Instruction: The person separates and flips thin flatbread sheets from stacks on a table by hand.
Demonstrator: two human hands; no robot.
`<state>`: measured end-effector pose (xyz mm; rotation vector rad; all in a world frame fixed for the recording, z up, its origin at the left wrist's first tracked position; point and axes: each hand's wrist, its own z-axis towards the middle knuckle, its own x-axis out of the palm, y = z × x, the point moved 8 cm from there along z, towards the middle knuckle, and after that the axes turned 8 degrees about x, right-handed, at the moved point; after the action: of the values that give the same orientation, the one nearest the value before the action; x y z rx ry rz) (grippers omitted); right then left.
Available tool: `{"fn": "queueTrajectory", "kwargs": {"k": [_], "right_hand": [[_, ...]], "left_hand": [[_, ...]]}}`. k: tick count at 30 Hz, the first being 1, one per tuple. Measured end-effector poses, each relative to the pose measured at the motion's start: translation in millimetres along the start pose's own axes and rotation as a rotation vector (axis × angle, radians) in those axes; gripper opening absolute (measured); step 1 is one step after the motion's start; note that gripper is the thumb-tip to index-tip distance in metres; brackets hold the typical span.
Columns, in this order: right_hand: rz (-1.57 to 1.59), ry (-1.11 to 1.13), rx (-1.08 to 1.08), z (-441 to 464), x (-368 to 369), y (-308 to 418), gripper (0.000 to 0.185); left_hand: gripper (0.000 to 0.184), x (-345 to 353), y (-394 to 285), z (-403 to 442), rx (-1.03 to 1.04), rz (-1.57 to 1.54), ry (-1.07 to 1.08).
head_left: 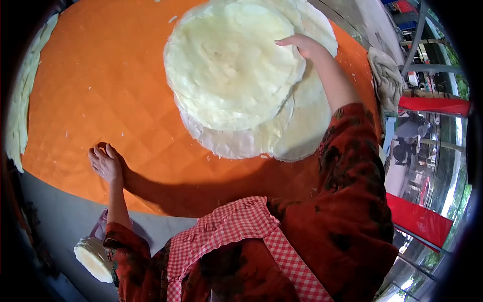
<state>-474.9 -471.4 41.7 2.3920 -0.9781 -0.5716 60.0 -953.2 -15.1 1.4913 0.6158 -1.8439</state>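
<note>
Large round pale sheets (231,65) lie in a stack at the top middle of the orange table surface (95,65). My right hand (300,44) rests at the right edge of the top sheet, thumb stretched over it; the other fingers are mostly hidden, and whether they grip the edge cannot be told. More pale sheets (307,121) stick out beneath, toward the right and below. Well away from the stack, my left hand (106,162) is over the orange surface near its lower left edge, with fingers apart and nothing in it.
Pale folded sheets (25,95) line the far left edge. A grey cloth (385,78) hangs at the right edge. At the lower left, a round pale stack (94,258) stands below table level. Red panels (420,219) and metal bars are at the right.
</note>
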Motion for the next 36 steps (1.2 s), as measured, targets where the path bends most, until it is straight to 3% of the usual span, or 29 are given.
{"fn": "queueTrajectory", "kwargs": {"k": [3,6,8,10,12,14,17,18,19,20,21,22,23,27,29,30,35,36], "right_hand": [[-0.252,-0.109,-0.341,-13,11,38,0.049],[-0.248,-0.128,-0.225,-92,51,89,0.048],[-0.274,-0.061,-0.548,-171,58,120,0.037],[-0.471,0.043,-1.297,-297,59,121,0.022],[-0.670,-0.483,-1.145,-297,-8,94,0.028],[0.280,-0.333,-0.610,-323,-8,20,0.034],[0.750,-0.444,-0.528,-363,40,-122,0.044],[0.917,-0.434,-0.677,-348,54,-161,0.047],[1.066,-0.392,-0.541,-341,95,-199,0.050],[1.173,-0.332,-0.444,-327,132,-238,0.046],[1.161,-0.228,-0.242,-288,157,-299,0.042],[1.302,-0.266,-0.196,-252,183,-356,0.039],[1.436,-0.303,-0.157,-229,208,-390,0.037],[1.416,-0.200,-0.168,-227,233,-394,0.034],[1.373,-0.208,-0.097,-232,224,-402,0.033],[1.343,-0.125,-0.102,-234,226,-399,0.032],[1.282,-0.120,-0.002,-234,235,-417,0.030],[1.280,-0.117,0.028,-236,237,-420,0.030]], "left_hand": [[0.055,4,0,-2,-0.001,-0.028,-0.026],[0.055,0,3,-3,-0.010,-0.011,-0.027],[0.055,-3,0,-3,-0.014,-0.023,-0.033],[0.056,-7,-2,-4,-0.002,-0.041,-0.034],[0.055,-14,-5,-5,-0.001,-0.058,-0.022],[0.053,-23,-5,-6,-0.002,-0.063,0.002],[0.044,-5,13,-8,0.127,-0.370,-0.239],[0.035,-30,1,-22,0.180,-0.429,-0.415],[0.031,-48,-19,-36,0.264,-0.628,-0.407],[0.023,-28,-37,-53,0.108,-1.008,-0.160],[0.015,-49,-76,-82,0.208,-1.257,-0.043],[0.011,-60,-112,-117,0.166,-1.449,0.178],[0.011,-67,-143,-151,0.204,-1.447,0.410],[0.006,-90,-221,-234,0.195,-1.724,0.853],[0.007,-102,-239,-236,0.233,-1.735,0.907],[0.008,-109,-248,-230,0.255,-1.762,0.879],[0.029,-109,-309,-194,0.367,-1.830,0.636],[0.033,-84,-322,-194,0.305,-1.734,0.704]]}}
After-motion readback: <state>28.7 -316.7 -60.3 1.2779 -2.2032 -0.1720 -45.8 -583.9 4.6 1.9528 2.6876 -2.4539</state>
